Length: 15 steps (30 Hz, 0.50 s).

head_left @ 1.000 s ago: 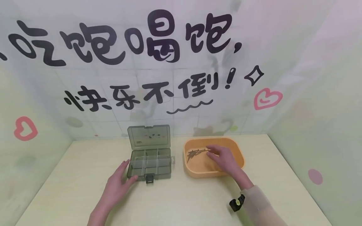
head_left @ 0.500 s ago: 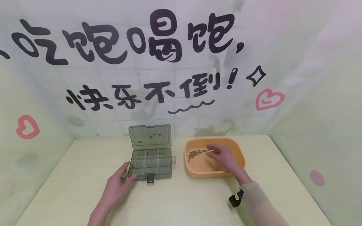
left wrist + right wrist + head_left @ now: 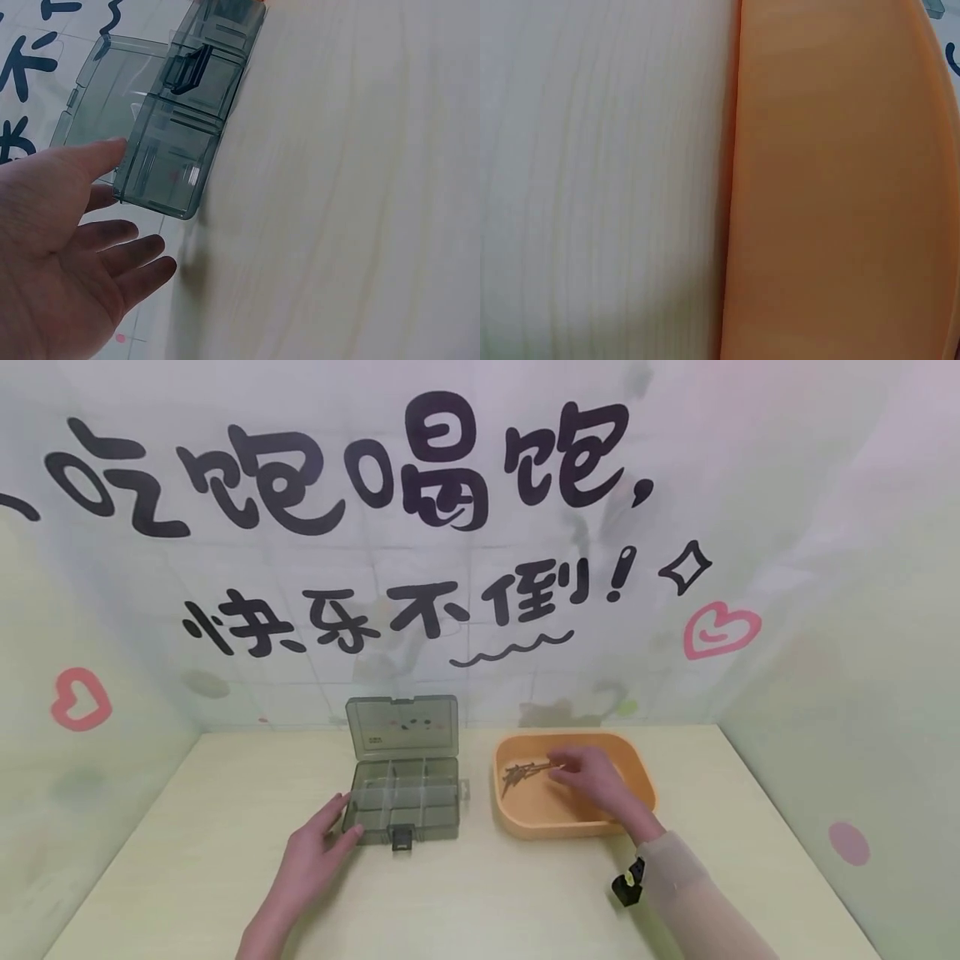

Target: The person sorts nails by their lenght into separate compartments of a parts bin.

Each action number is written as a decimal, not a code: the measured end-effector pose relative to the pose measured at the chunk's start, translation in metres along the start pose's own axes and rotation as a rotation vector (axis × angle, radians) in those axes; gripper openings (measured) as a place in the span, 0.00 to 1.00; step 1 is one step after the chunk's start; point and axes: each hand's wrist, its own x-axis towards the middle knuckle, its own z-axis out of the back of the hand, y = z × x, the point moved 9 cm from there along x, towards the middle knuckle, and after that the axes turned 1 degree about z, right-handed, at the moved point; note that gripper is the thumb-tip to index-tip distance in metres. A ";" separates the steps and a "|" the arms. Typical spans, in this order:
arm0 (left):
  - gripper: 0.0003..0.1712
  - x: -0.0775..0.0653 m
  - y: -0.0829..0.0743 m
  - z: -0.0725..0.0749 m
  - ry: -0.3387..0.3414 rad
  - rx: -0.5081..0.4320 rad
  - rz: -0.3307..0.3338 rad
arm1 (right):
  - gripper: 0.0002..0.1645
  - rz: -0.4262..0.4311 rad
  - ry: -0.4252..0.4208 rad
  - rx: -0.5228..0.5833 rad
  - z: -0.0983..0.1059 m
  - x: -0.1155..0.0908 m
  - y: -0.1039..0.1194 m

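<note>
A clear grey-green compartment box (image 3: 405,802) stands on the table with its lid (image 3: 402,727) raised. At the box's left side is my left hand (image 3: 311,852), thumb at the front left corner and fingers along the side. The left wrist view has its thumb and index finger at the box (image 3: 176,161), the other fingers extended free of it. Over the orange tray (image 3: 528,828), my right hand (image 3: 596,777) has thumb and index tips at the end of a heap of thin, brownish, screw-like pieces (image 3: 517,774); I cannot tell whether it pinches one.
The pale wooden table (image 3: 480,902) meets a white back wall with black lettering, and side walls rise left and right. A dark device (image 3: 627,883) is on the right cuff. The right wrist view is mostly tray wall (image 3: 840,187) and table.
My right thumb and index finger are now slightly lower over the end of the heap. The whole head view has shifted slightly; the left hand stays at the box.
</note>
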 end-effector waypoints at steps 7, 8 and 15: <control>0.32 0.000 -0.003 -0.002 0.005 0.007 -0.005 | 0.20 -0.011 0.019 0.003 -0.005 0.002 -0.006; 0.33 0.000 -0.004 -0.002 0.006 0.006 -0.005 | 0.20 -0.016 0.020 0.001 -0.005 0.003 -0.007; 0.34 0.001 -0.003 -0.004 0.019 -0.010 0.006 | 0.19 -0.005 0.008 -0.057 -0.003 0.011 -0.010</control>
